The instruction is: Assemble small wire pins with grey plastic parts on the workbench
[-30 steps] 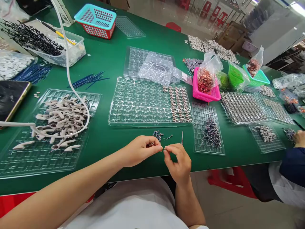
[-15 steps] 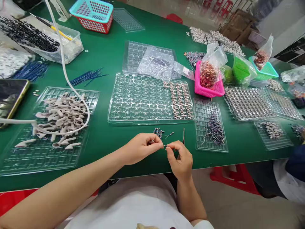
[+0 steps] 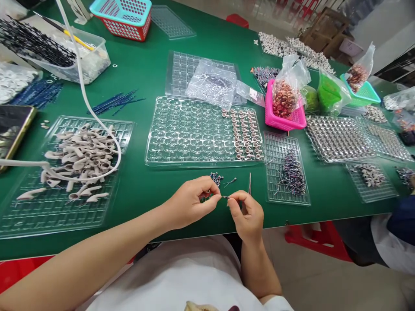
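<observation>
The dark part (image 3: 226, 197) is held above the counter (image 3: 136, 181). From the left I see a heap of pale shells (image 3: 82, 153), then the left hand (image 3: 194, 198), fingers pinched together on the part's thin end; the right hand (image 3: 246, 216) faces it, fingers pinched on the other end, tweezers (image 3: 250, 183) just behind, then a clear tray (image 3: 275, 149).

- Clear tray (image 3: 188, 134), partly filled
- Left hand (image 3: 196, 201) and right hand (image 3: 248, 217) before the tray, pinching a tiny part (image 3: 226, 197)
- Pink basket (image 3: 281, 123) right of the tray
</observation>
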Tool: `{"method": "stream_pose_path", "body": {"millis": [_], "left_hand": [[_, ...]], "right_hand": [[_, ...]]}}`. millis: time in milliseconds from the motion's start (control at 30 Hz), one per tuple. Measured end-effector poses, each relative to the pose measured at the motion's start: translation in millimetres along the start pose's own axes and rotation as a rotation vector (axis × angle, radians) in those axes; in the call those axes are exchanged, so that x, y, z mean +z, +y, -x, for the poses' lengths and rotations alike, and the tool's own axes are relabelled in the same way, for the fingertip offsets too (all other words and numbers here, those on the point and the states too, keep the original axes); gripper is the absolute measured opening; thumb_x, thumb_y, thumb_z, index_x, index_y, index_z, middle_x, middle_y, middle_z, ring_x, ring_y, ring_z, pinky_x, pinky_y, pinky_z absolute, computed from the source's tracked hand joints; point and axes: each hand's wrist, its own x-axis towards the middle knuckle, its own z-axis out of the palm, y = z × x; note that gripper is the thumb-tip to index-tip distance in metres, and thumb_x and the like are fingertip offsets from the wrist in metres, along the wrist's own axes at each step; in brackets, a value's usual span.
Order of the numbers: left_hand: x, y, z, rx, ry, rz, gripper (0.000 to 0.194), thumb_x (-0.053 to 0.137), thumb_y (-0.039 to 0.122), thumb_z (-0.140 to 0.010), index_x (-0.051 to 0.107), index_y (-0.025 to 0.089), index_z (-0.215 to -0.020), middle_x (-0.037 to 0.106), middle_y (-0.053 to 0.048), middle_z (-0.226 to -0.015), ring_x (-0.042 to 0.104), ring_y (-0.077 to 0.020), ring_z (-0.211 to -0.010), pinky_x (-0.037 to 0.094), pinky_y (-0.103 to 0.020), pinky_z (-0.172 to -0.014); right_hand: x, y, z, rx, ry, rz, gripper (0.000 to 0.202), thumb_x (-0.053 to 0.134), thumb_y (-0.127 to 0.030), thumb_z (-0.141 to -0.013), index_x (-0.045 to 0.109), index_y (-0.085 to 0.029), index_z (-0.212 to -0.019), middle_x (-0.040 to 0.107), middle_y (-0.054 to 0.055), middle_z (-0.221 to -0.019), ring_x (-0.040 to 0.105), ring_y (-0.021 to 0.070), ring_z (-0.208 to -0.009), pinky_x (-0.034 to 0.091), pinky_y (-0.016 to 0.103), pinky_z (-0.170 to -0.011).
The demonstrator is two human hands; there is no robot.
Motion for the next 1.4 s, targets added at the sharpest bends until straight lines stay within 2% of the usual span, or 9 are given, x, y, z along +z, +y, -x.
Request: {"method": "stream_pose_path", "body": {"millis": [133, 233, 833, 967, 1067, 1133, 1200, 1300, 1400], "left_hand": [[0.9, -4, 1, 0.278, 0.079, -0.231, 0.012, 0.052, 0.014, -0.088, 0.061, 0.016, -0.081, 0.052, 0.001, -0.072, 0.048, -0.0123, -0.066, 0.037, -0.023, -0.061], [1.5, -8, 1, 0.381, 0.087, -0.361, 0.013, 0.05, 0.013, -0.09, 0.06, 0.015, -0.083, 0.053, 0.0, -0.073, 0.047, -0.0133, -0.065, 0.036, -0.024, -0.059], [-7.3, -7, -1, 0.403, -0.041, -0.455, 0.016, 0.045, 0.012, -0.088, 0.056, 0.018, -0.079, 0.048, 0.001, -0.074, 0.042, -0.0122, -0.06, 0.032, -0.024, -0.053], [-9.5, -5, 0, 0.348, -0.049, -0.403, 0.015, 0.045, 0.013, -0.088, 0.056, 0.017, -0.079, 0.05, 0.0, -0.076, 0.044, -0.0119, -0.061, 0.034, -0.024, -0.055], [-10.5, -2, -1, 0.196, -0.012, -0.278, 0.015, 0.046, 0.018, -0.091, 0.056, 0.018, -0.08, 0.051, 0.001, -0.075, 0.046, -0.0123, -0.063, 0.036, -0.024, -0.057], [-10.9, -3, -2, 0.03, -0.023, -0.114, 0.016, 0.046, 0.025, -0.094, 0.058, 0.019, -0.085, 0.051, 0.001, -0.073, 0.045, -0.0124, -0.062, 0.037, -0.024, -0.056], [-10.9, -6, -3, -0.104, -0.115, 0.132, 0.019, 0.042, 0.026, -0.095, 0.059, 0.019, -0.097, 0.048, 0.002, -0.069, 0.042, -0.0122, -0.058, 0.036, -0.024, -0.052], [-8.9, -14, -5, -0.205, -0.231, 0.501, 0.029, 0.036, 0.019, -0.092, 0.058, 0.015, -0.111, 0.041, 0.003, -0.066, 0.038, -0.012, -0.053, 0.033, -0.025, -0.047], [-4.6, -15, -6, -0.257, -0.181, 0.605, 0.027, 0.038, 0.021, -0.094, 0.06, 0.013, -0.109, 0.044, 0.002, -0.068, 0.041, -0.0109, -0.052, 0.036, -0.025, -0.046]], "right_hand": [[-1, 3, 1, 0.076, 0.002, -0.023, 0.01, 0.059, -0.026, -0.092, 0.064, -0.021, -0.084, 0.062, -0.002, -0.072, 0.056, 0.0111, -0.064, 0.043, 0.023, -0.058], [-1, 4, 1, 0.105, -0.004, -0.032, 0.012, 0.059, -0.028, -0.092, 0.065, -0.021, -0.084, 0.061, -0.002, -0.071, 0.054, 0.0108, -0.062, 0.042, 0.023, -0.056], [-4, 4, 1, 0.157, 0.021, -0.072, 0.018, 0.057, -0.032, -0.092, 0.062, -0.021, -0.079, 0.055, -0.003, -0.067, 0.047, 0.0093, -0.057, 0.037, 0.022, -0.051], [-4, 6, 2, 0.17, 0.08, -0.056, 0.019, 0.057, -0.034, -0.092, 0.062, -0.02, -0.079, 0.055, -0.003, -0.067, 0.048, 0.0099, -0.057, 0.037, 0.023, -0.051], [-3, 8, 3, 0.175, 0.145, -0.065, 0.02, 0.058, -0.036, -0.091, 0.063, -0.02, -0.08, 0.054, -0.003, -0.066, 0.049, 0.0104, -0.057, 0.038, 0.023, -0.051], [-3, 9, 3, 0.165, 0.179, -0.083, 0.019, 0.059, -0.036, -0.091, 0.063, -0.02, -0.081, 0.054, -0.003, -0.066, 0.049, 0.0104, -0.058, 0.039, 0.023, -0.052], [-2, 10, 4, 0.149, 0.214, -0.085, 0.017, 0.059, -0.035, -0.092, 0.063, -0.021, -0.083, 0.055, -0.003, -0.069, 0.05, 0.0106, -0.059, 0.04, 0.023, -0.052], [0, 11, 5, 0.106, 0.26, -0.055, 0.014, 0.06, -0.033, -0.092, 0.063, -0.021, -0.087, 0.059, -0.001, -0.075, 0.052, 0.0113, -0.061, 0.041, 0.024, -0.053], [2, 10, 7, 0.044, 0.278, -0.033, 0.009, 0.06, -0.03, -0.092, 0.064, -0.022, -0.09, 0.06, 0.0, -0.077, 0.054, 0.0119, -0.063, 0.042, 0.024, -0.054]]}}
